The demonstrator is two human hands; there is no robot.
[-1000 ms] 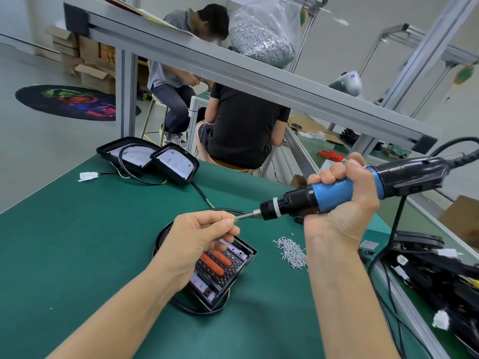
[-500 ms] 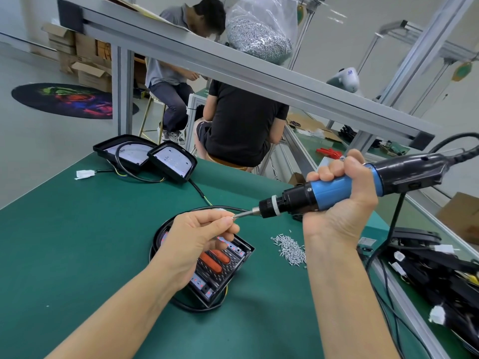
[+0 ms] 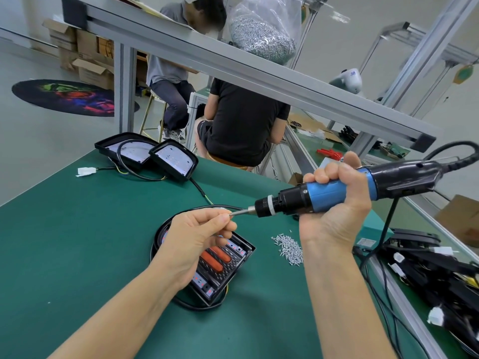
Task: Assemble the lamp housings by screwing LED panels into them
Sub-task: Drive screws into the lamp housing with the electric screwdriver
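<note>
Head view: lamp housing point(image 3: 225, 275) holds LED panel point(image 3: 207, 278); screws point(image 3: 289, 248) loose beside.

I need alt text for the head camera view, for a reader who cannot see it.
The right hand holds a blue electric screwdriver while the left hand pinches at its bit tip, above a black lamp housing on a green table. Loose screws lie beside it.

A black square plastic lamp housing point(image 3: 223, 270) lies flat on the green mat, open side up. Inside it sits a ribbed panel with two orange strips point(image 3: 213, 259). Just to its right lies a small heap of tiny silver screws point(image 3: 289, 247).
</note>
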